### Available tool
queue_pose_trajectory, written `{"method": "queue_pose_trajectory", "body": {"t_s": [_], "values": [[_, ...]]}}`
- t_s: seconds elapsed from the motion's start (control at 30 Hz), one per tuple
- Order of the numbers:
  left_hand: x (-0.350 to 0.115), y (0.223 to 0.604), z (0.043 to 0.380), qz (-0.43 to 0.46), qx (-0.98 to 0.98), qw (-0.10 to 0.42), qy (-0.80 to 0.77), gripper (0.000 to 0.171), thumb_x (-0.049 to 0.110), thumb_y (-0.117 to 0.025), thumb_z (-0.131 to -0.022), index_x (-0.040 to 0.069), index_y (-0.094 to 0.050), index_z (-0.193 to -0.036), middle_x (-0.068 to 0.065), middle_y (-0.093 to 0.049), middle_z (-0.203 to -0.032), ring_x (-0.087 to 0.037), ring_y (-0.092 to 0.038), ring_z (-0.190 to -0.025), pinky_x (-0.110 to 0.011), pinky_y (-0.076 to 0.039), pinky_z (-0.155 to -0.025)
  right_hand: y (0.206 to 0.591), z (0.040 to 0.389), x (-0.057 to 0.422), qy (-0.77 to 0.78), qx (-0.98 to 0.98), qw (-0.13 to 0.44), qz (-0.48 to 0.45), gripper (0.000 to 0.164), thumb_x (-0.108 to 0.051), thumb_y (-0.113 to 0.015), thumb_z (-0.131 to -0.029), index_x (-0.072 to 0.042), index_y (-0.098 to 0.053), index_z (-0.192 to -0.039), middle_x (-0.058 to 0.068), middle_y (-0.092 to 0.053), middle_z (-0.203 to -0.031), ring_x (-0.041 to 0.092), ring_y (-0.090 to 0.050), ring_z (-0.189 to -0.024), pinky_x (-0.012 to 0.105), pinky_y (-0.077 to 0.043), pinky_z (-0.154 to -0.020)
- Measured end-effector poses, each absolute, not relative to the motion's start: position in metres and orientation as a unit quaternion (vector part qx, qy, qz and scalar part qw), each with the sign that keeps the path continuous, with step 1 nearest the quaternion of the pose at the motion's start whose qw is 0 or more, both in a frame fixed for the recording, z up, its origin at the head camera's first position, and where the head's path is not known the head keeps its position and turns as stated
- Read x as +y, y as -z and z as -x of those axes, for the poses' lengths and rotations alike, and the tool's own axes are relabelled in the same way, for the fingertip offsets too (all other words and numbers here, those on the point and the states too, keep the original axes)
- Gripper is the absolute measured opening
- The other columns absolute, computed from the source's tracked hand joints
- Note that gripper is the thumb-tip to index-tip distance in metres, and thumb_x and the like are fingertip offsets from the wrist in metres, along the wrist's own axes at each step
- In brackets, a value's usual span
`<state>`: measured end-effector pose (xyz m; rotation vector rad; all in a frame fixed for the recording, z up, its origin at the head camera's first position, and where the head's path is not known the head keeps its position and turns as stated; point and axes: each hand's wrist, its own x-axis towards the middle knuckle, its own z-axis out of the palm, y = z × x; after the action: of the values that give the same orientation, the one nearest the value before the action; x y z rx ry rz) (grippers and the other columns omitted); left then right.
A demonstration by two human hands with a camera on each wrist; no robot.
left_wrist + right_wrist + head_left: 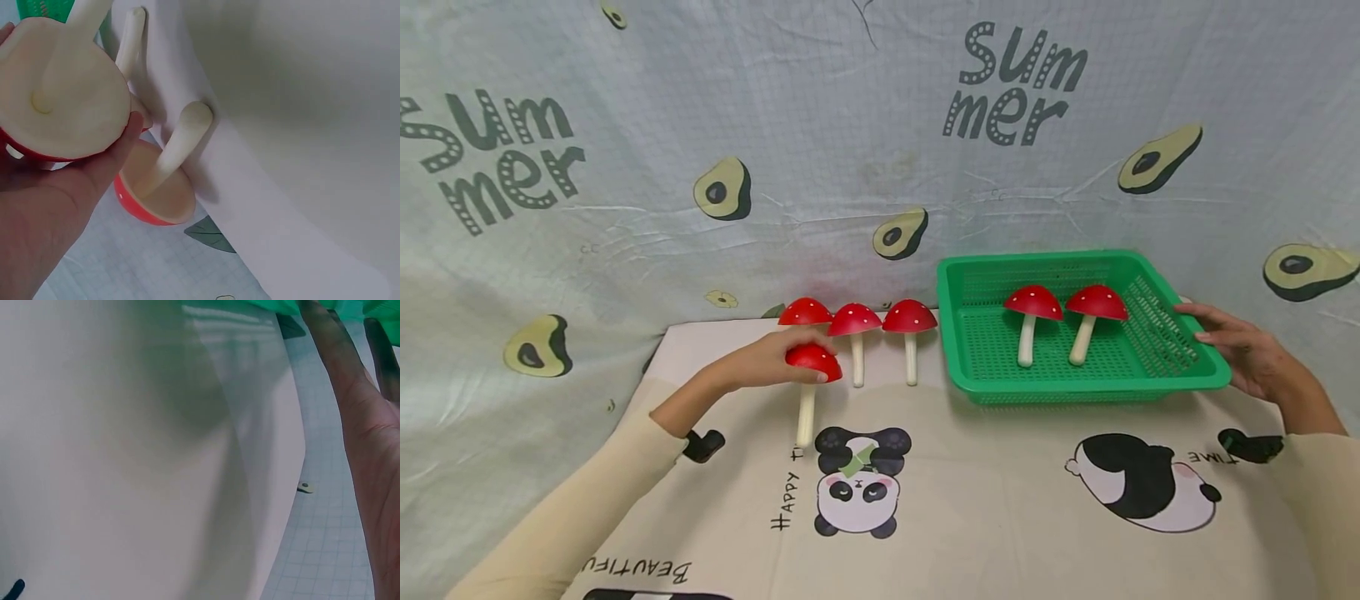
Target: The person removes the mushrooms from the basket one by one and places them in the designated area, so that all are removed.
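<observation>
My left hand (782,360) grips a toy mushroom (814,360) by its red, white-dotted cap, with the pale stem hanging toward me. In the left wrist view, the pale underside of the held toy mushroom (69,94) faces the camera. Just behind are three more mushrooms: a left one (805,312) partly hidden by the hand, a middle one (854,320) and a right one (910,318). My right hand (1262,354) holds the right rim of a green basket (1086,385), fingertips at the edge. Inside lie two mushrooms, one left (1033,303) and one right (1096,303).
A light cloth (970,500) printed with pandas and lettering covers the table. Directly behind the basket and mushrooms hangs a pale curtain (820,167) with avocado prints. Dark bands (703,446) sit at both wrists.
</observation>
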<state>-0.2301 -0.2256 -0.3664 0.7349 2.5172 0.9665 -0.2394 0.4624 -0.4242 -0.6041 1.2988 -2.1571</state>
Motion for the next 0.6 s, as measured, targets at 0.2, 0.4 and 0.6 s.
{"method": "queue_pose_trajectory", "body": {"t_s": [0.2,0.4,0.6], "values": [[-0.235,0.372,0.226,-0.239,0.887,0.175,-0.353,0.043,0.026,-0.079,-0.088,0.021,-0.064,-0.127,-0.007,-0.056,-0.135,-0.032,-0.049,-0.127,-0.043,-0.056,-0.093,0.425,0.238,0.463,0.809,0.472,0.276,0.217,0.065,0.008,-0.009,-0.104,-0.016,-0.05,-0.148,0.003,-0.058,-0.136,0.029,-0.069,-0.108,0.041,-0.06,-0.086],[-0.245,0.377,0.22,-0.209,0.889,0.183,-0.365,0.044,0.029,-0.078,-0.089,0.021,-0.062,-0.13,-0.008,-0.061,-0.128,-0.031,-0.054,-0.121,-0.04,-0.056,-0.09,0.427,0.238,0.463,0.804,0.478,0.277,0.22,0.064,0.006,-0.007,-0.105,-0.018,-0.05,-0.146,0.004,-0.058,-0.134,0.029,-0.07,-0.108,0.042,-0.06,-0.086],[-0.251,0.384,0.215,-0.194,0.887,0.176,-0.38,0.046,0.032,-0.077,-0.09,0.021,-0.062,-0.132,-0.004,-0.063,-0.124,-0.028,-0.056,-0.116,-0.036,-0.054,-0.089,0.428,0.239,0.463,0.784,0.525,0.254,0.214,0.06,0.005,-0.012,-0.105,-0.021,-0.051,-0.143,-0.001,-0.058,-0.131,0.024,-0.072,-0.103,0.04,-0.061,-0.081]]}}
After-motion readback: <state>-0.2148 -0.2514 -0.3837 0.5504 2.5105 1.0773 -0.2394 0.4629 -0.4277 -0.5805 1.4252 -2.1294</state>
